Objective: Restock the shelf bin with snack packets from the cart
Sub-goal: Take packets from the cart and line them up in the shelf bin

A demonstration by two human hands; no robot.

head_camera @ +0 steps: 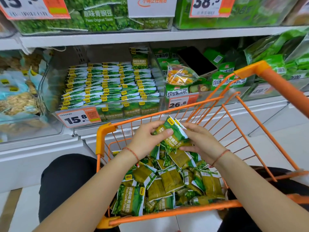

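An orange wire cart (177,213) in front of me holds several loose green pea snack packets (167,178). Above the pile, both hands hold a small stack of green packets (173,133). My left hand (147,139) grips its left side with the thumb on top. My right hand (200,139) grips its right side and underside. Straight ahead, the clear shelf bin (50,91) with the 15.8 price tag (78,117) holds several neat rows of the same packets (110,84).
To the right stands a bin of mixed vegetable crisps (177,92) tagged 26.8, with a black phone (197,61) lying on top. A bin of pale snacks (16,97) is at the left. Upper shelf bins hold green pea packs (98,19). My dark-clad knees flank the cart.
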